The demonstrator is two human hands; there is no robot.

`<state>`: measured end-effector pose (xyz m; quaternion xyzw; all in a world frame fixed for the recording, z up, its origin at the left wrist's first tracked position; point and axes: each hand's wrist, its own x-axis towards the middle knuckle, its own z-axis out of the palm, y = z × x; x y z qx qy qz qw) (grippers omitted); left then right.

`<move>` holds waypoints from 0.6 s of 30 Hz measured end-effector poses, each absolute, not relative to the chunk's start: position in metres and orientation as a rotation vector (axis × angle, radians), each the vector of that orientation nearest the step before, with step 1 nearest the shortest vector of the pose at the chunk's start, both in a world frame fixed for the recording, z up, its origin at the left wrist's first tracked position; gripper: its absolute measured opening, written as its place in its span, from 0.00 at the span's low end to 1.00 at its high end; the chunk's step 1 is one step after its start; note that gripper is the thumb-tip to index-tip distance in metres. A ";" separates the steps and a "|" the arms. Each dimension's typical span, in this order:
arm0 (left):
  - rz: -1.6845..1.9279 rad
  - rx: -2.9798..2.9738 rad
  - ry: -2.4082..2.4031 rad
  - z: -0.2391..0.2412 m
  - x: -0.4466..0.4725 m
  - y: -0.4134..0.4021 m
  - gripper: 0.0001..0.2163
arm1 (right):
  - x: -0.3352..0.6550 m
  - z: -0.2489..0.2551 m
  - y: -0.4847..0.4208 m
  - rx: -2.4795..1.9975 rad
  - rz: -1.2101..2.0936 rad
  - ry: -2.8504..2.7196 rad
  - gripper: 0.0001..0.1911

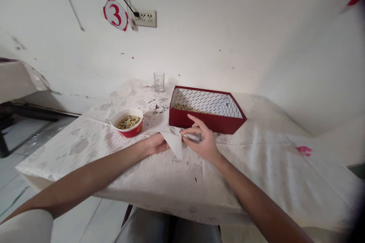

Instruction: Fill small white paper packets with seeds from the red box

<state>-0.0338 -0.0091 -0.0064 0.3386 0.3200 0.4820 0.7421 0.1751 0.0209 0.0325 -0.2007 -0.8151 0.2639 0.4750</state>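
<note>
A thin white sheet [174,145], like tissue or soft paper, hangs with one corner pointing down. My left hand [158,144] is closed on its left side, the fingertips partly hidden behind it. My right hand [203,142] has thumb and a finger pinched together at the sheet's right edge, the index finger raised. Whatever lies in that pinch is too small to make out. Just behind my right hand stands a dark red open box [208,121], with mixed grains [185,107] inside along its left part. To the left, a red and white paper bowl [132,133] holds pale and dark grains [128,122].
A clear glass [159,82] stands near the wall. Dark bits [156,107] lie scattered between bowl and box. A pale, glossy cloth [119,174] covers the table. A power strip [146,18] with a plugged cable is on the wall.
</note>
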 end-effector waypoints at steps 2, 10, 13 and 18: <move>1.050 0.733 0.701 -0.009 -0.034 -0.008 0.13 | 0.175 0.032 0.021 -0.496 0.654 -1.991 0.36; 1.172 0.760 0.822 -0.007 -0.029 -0.011 0.17 | 0.178 0.031 0.029 -0.429 0.234 -2.075 0.34; 1.206 0.822 0.811 -0.005 -0.027 -0.012 0.19 | 0.177 0.029 0.030 -0.393 0.086 -2.114 0.39; 1.274 0.906 0.779 -0.004 -0.024 -0.012 0.16 | 0.177 0.023 0.031 -0.366 -0.095 -2.168 0.42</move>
